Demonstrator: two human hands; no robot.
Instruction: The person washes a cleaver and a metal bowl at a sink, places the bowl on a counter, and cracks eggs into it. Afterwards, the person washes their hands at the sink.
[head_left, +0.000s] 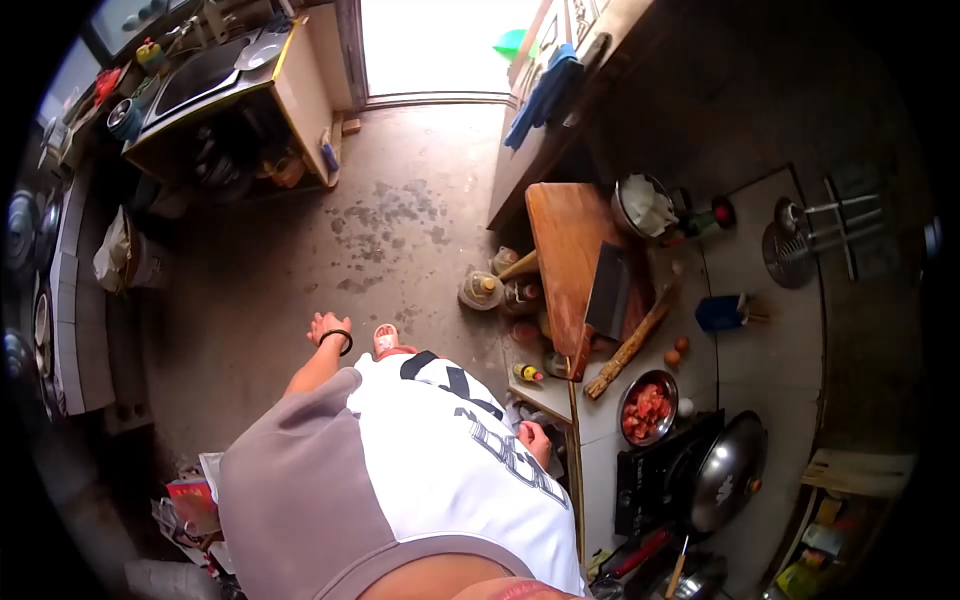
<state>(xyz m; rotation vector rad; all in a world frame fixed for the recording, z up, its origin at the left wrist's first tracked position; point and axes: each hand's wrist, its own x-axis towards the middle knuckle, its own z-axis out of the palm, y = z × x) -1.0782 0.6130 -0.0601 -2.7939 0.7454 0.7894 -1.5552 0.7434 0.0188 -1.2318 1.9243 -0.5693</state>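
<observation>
My left hand (329,327) hangs out over the floor at my side, its fingers apart and nothing in it, with a dark band round the wrist. Close to my shirt, beside the counter's edge, is my right hand (535,442); its fingers look curled, and whether they hold anything is hidden. The counter near it bears a metal bowl of red chopped food (649,406), a wooden cutting board (568,250) with a cleaver (606,290) lying on it, and a gas stove (640,490) with a lidded wok (730,472).
Bottles (481,290) stand beside the counter. A rolling-pin-like stick (630,345), eggs (677,351) and a blue container (720,313) lie past the board. A sink cabinet (300,100) is at the upper left, beside a bright doorway (435,50). A bucket (148,262) stands at the left.
</observation>
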